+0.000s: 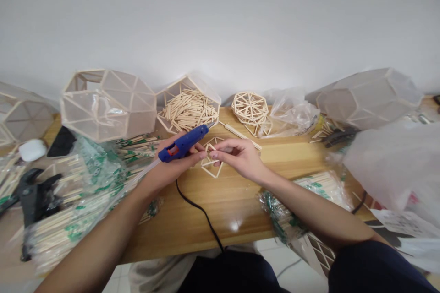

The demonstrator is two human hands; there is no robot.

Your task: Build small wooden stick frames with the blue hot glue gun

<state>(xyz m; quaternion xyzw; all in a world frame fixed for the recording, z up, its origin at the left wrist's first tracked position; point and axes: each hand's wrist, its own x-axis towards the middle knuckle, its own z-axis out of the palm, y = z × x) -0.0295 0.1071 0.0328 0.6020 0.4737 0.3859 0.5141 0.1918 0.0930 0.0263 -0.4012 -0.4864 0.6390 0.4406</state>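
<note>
My left hand [178,162] is closed around a blue hot glue gun [184,143], its nozzle pointing up and to the right. A long clear glue stick [140,175] trails from the gun's back end. The left thumb and fingertips also reach the edge of a small frame of wooden sticks [216,176]. My right hand [242,158] pinches that frame from the other side, thumb against fingers. The frame is open and angular, hovering low over or touching the wooden table [220,210]; I cannot tell which. Fingers cover part of its joints.
Behind stand a stick-filled container [189,107], a stick lattice ball [250,107] and large panelled polyhedra [108,105], [371,96]. Bagged sticks [65,229] lie left, another pack [323,187] right. A black cord [199,208] crosses the table; a black clamp tool [32,201] lies left.
</note>
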